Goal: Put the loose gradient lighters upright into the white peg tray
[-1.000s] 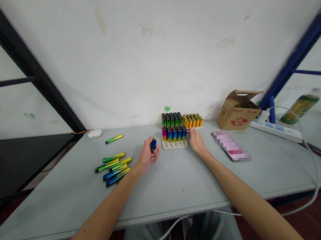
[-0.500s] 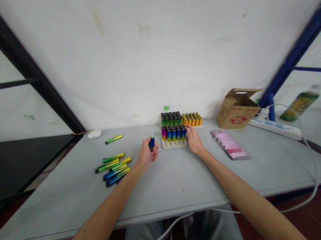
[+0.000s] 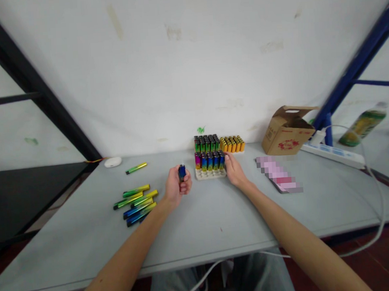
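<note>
My left hand (image 3: 177, 186) is closed around a dark blue lighter (image 3: 182, 172), held upright above the table with its top end showing at my thumb. A small pale spot shows at that end, too small to make out. Beside it stands a white tray (image 3: 211, 175) with rows of upright blue and purple lighters (image 3: 210, 161); its front rows of holes are bare. My right hand (image 3: 234, 170) grips the tray's right side, fingertips against the end of the rows. To the left, several green, yellow and blue lighters (image 3: 139, 203) lie in a loose pile, partly behind my left forearm.
Behind the tray stand green lighters (image 3: 206, 142) and yellow ones (image 3: 233, 144). One green lighter (image 3: 136, 168) lies apart near a white case (image 3: 113, 162). Rightward are a phone (image 3: 278, 175), an open cardboard box (image 3: 286, 135), a power strip (image 3: 336, 154) and a bottle (image 3: 363, 124).
My left hand has turned a little, so more of the blue lighter shows. The right hand keeps its place at the tray, and the view has shifted slightly.
</note>
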Action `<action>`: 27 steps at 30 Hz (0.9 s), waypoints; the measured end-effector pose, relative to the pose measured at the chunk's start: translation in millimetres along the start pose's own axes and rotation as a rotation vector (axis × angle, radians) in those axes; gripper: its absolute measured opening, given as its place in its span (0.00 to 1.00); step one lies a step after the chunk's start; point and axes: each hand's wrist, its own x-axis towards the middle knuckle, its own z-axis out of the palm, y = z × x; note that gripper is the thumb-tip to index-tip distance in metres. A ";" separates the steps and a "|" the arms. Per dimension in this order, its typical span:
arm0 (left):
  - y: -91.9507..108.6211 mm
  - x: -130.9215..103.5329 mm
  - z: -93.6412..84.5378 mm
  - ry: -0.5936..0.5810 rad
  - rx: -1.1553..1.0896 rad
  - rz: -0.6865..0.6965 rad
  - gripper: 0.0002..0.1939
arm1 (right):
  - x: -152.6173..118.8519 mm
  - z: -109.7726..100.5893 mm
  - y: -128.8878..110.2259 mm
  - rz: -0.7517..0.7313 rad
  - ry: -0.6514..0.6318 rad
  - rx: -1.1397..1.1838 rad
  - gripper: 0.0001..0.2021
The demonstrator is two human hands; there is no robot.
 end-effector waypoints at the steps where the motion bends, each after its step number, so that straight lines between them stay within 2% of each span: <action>1: 0.5 -0.1 -0.4 -0.007 -0.012 0.002 0.22 | 0.0 0.0 0.0 -0.004 0.000 0.003 0.30; 9: 3.8 -6.7 2.1 -0.109 -0.076 -0.014 0.26 | 0.6 0.2 2.5 -0.017 0.005 0.002 0.29; 14: 2.8 -7.4 4.6 -0.110 -0.139 -0.059 0.27 | 0.3 0.4 2.5 -0.016 0.012 0.001 0.30; 23: -5.2 0.8 1.5 -0.102 -0.180 -0.072 0.19 | 0.0 0.2 1.1 -0.014 0.022 -0.010 0.29; 27: -9.9 2.8 3.1 -0.051 -0.102 -0.034 0.10 | -1.6 -2.6 -8.3 -0.102 0.157 -0.046 0.25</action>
